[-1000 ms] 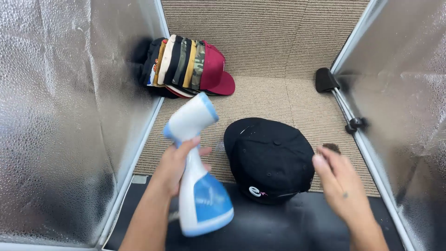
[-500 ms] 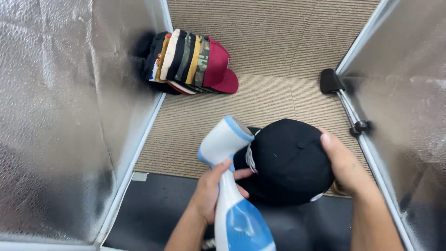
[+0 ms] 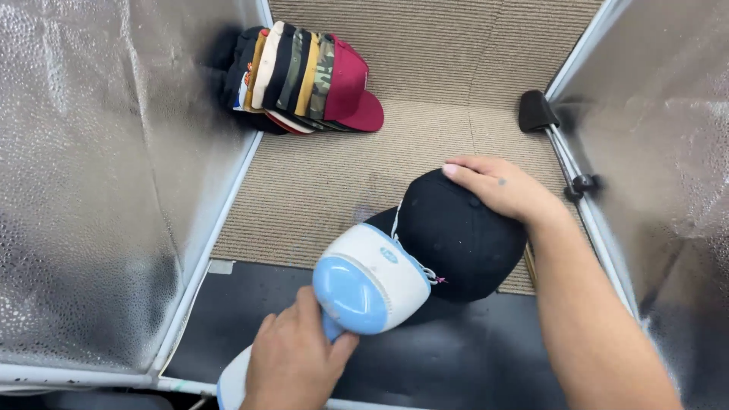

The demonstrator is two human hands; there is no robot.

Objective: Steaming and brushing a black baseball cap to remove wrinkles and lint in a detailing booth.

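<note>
Left hand [image 3: 292, 364] wraps its grip around a white-and-blue handheld garment steamer [image 3: 364, 285]; right hand [image 3: 497, 186] lies spread atop a black fabric baseball cap [image 3: 456, 239].

We count two hands in view: our left hand [image 3: 292, 364] and our right hand [image 3: 497, 186]. There is one handheld garment steamer [image 3: 368, 285], white and light blue. There is one black cap [image 3: 463, 231] lying apart from the others. Against the left wall stands one row of stacked caps [image 3: 300, 76]; we make out roughly nine of them by their edges, though the exact number is hard to tell. We see two silver foil-lined panels [image 3: 99, 175], one on each side, and one black clamp [image 3: 535, 110].
</note>
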